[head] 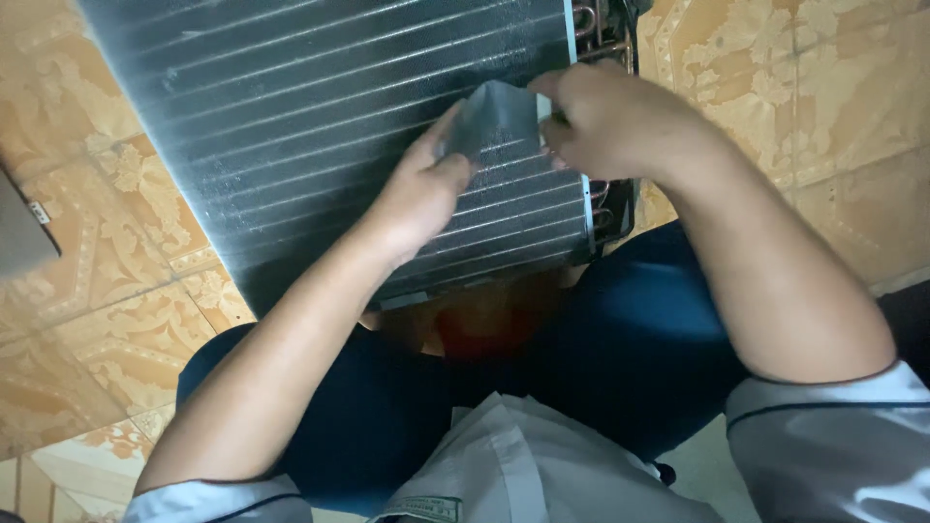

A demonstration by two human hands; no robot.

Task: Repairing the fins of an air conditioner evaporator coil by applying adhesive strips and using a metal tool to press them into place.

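Note:
A large finned metal coil panel (310, 107), dark grey with thin silver tubes across it, lies tilted on the floor against my knees. Both hands hold a small grey foil-like sheet (499, 121) over its lower right part. My left hand (426, 189) pinches the sheet's left edge with thumb and fingers. Over at the sheet's right edge, near the panel's side plate, my right hand (605, 121) grips it. Copper pipe bends (601, 24) show at the panel's right end.
Patterned orange and cream floor tiles (107, 300) surround the panel. A grey flat object (21, 228) pokes in at the left edge. My dark blue trousers (620, 339) and light grey shirt (504, 465) fill the bottom of the view.

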